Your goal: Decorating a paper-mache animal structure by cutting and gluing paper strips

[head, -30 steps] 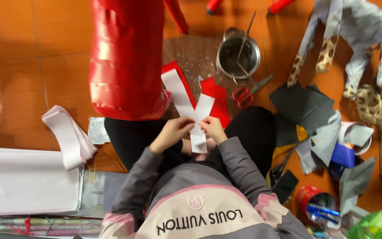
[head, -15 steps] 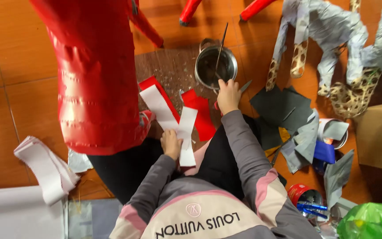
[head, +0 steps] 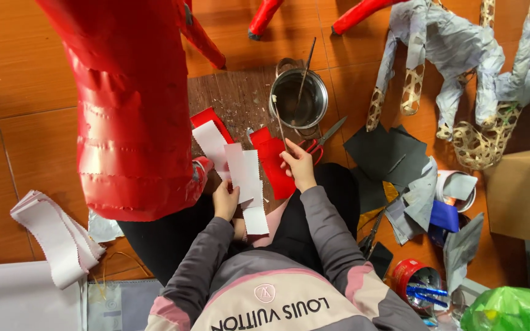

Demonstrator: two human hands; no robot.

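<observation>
We observe, from the head view, the person seated on the orange tiled floor point(head: 26, 79). The left hand point(head: 225, 199) has its grip pinched on the white cut paper strips point(head: 245, 178), which fan out above the lap; a further white strip lies against a red paper piece point(head: 275, 162) just beside them.

The right hand point(head: 300, 167) reaches forward, fingers pressed together around the lower end of a thin stick-handled brush point(head: 279, 125), whose upper end runs up to the rim of the round metal pot point(head: 321, 101). A second thin stick stands inside the pot. The pot sits on a brown, scrap-littered board point(head: 228, 98).

Red-handled scissors point(head: 320, 141) lie just right of the right hand, blades pointing up-right. A large red paper-covered form point(head: 133, 104) stands at the left, touching the person's knee. Dark grey paper sheets point(head: 384, 150) lie to the right, near grey-papered woven bamboo frames point(head: 480, 79). A stack of white pinked-edge strips point(head: 53, 230) lies at lower left, well apart from both hands.
</observation>
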